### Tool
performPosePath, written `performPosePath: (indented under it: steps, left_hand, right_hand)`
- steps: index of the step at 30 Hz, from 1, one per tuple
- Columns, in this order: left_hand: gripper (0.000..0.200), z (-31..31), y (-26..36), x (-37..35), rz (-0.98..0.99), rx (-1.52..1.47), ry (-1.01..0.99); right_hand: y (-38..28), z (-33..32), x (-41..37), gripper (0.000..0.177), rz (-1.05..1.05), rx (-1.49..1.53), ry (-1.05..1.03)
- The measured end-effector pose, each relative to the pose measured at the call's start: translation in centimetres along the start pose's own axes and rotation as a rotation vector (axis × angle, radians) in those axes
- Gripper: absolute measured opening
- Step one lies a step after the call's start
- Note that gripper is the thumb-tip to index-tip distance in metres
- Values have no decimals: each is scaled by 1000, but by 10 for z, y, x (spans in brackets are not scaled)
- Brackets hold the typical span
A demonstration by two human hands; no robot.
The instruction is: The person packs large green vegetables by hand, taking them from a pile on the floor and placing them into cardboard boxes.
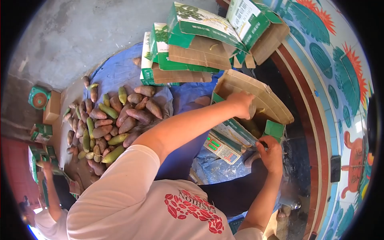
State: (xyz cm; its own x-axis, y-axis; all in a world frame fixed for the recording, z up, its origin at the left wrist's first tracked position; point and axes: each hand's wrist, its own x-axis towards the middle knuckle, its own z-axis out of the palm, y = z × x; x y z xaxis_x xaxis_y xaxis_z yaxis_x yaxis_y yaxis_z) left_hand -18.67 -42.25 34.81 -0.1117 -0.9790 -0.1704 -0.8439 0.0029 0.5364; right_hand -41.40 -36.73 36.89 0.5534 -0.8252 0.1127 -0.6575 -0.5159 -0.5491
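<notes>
An open green-and-brown cardboard box [256,90] stands in front of me, apparently on a digital scale [222,151] with a green lit display. My left hand [241,105] is over the box's opening, bent at the wrist; its fingers are mostly hidden, so I cannot see whether it holds anything. My right hand [270,153] grips the near corner of the box, thumb and fingers at its edge beside a green flap [274,130]. Something dark lies inside the box, too shaded to name.
A heap of purple and green cucumber-shaped produce [116,120] lies on a blue tarp [130,66] to the left. Several open cartons [200,52] are stacked beyond the box. Another person [50,200] works at lower left. A painted wall [340,92] curves along the right.
</notes>
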Motion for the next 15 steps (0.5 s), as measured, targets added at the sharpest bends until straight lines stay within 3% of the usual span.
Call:
performPosePath:
  steps: [8,11,15]
  left_hand:
    - [71,23,-10,8,-90,-53,-33]
    - [59,9,-8,-1,-47,-39,46]
    - [58,-19,-9,-38,115,-128,365]
  right_hand:
    - [5,8,5,12,13,80,-27]
    - [4,10,6,11,54,120,-32]
    - [5,9,4,11,101,89,-64]
